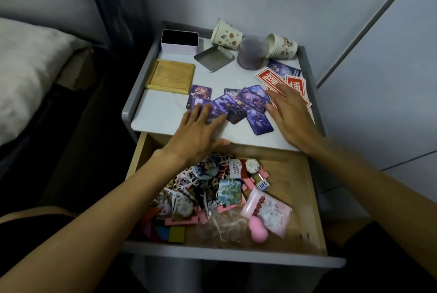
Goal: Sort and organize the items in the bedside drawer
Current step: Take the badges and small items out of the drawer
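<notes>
Several purple picture cards point(246, 103) lie spread across the white top of the bedside table point(165, 117). My left hand point(196, 132) lies flat with straight fingers on the left end of the spread. My right hand point(290, 113) lies flat with straight fingers at the right end, over the edge of some red-and-white cards point(272, 78). Below, the open wooden drawer point(293, 174) holds a jumble: a pink packet point(267, 212), a pink egg-shaped sponge point(259, 230), a blue-green square point(230, 192), pink pieces, white strings and coloured blocks point(170, 232).
At the back of the tabletop stand a white open box point(179, 42), a metal tin lid point(214, 57), a wooden tray point(170, 75), two tipped paper cups point(225, 35) point(282, 47) and an upturned translucent cup point(250, 52). A bed point(26, 70) lies to the left.
</notes>
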